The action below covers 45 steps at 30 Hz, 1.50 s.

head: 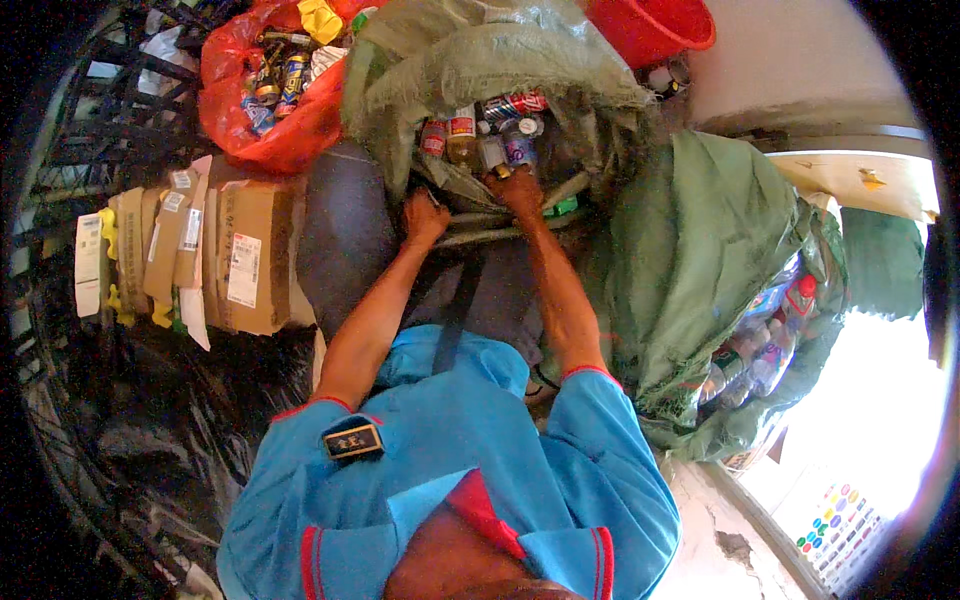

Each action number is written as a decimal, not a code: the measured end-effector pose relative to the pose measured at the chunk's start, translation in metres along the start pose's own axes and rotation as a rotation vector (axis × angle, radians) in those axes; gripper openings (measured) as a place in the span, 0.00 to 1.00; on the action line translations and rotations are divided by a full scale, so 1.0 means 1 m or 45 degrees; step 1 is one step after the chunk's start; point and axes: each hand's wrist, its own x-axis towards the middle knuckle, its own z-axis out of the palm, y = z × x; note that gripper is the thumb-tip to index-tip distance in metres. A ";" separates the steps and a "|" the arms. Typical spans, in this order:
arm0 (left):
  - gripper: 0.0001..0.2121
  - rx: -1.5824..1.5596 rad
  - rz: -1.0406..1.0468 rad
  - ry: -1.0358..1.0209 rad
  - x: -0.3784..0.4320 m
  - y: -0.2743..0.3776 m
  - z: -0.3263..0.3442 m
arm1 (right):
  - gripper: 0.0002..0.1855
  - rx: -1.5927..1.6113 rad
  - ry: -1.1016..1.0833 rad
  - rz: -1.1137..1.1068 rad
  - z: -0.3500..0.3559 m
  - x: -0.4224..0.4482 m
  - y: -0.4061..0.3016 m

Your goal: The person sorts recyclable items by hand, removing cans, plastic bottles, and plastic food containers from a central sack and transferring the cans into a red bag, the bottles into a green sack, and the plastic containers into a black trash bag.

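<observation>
In front of me a large green woven sack [465, 67] lies with its mouth towards me, holding several bottles and cans. A red-and-silver can [516, 105] and a bottle with a red-and-white label [460, 136] show inside. My left hand [425, 217] is closed at the near left edge of the sack's mouth; what its fingers grip is hard to make out. My right hand [517, 191] is at the near rim, its fingertips by a purple-labelled bottle [519, 150]; whether it grips the rim or a container is unclear. A green item [564, 206] lies beside my right wrist.
A red plastic bag [292, 142] of cans lies at the upper left, above upright folded cardboard [255, 255]. A red tub [652, 30] stands at the upper right. Another green sack [690, 262] with plastic bottles [757, 352] is at my right. Black netting [112, 142] hangs far left.
</observation>
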 end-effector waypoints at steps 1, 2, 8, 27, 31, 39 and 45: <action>0.26 0.001 -0.085 -0.207 0.006 -0.001 0.001 | 0.41 0.107 -0.052 0.103 -0.016 -0.002 0.000; 0.26 0.010 -0.101 -0.203 0.016 -0.008 0.007 | 0.41 0.210 -0.120 0.174 -0.027 -0.007 -0.009; 0.36 0.054 -0.530 -0.433 0.064 -0.038 0.035 | 0.40 0.369 0.387 0.178 -0.002 0.000 0.015; 0.12 -1.759 -0.898 -0.681 0.003 0.016 -0.034 | 0.31 1.393 0.607 0.159 -0.036 -0.012 0.036; 0.14 -1.513 -0.811 -1.015 -0.044 0.058 -0.100 | 0.29 1.508 0.671 -0.026 -0.078 -0.032 0.029; 0.15 -1.485 -0.161 -1.024 -0.037 0.085 -0.138 | 0.29 1.592 0.274 -0.180 -0.146 -0.088 0.013; 0.16 -1.463 0.082 -1.263 -0.030 0.101 -0.150 | 0.31 1.654 -0.138 -0.285 -0.158 -0.099 -0.014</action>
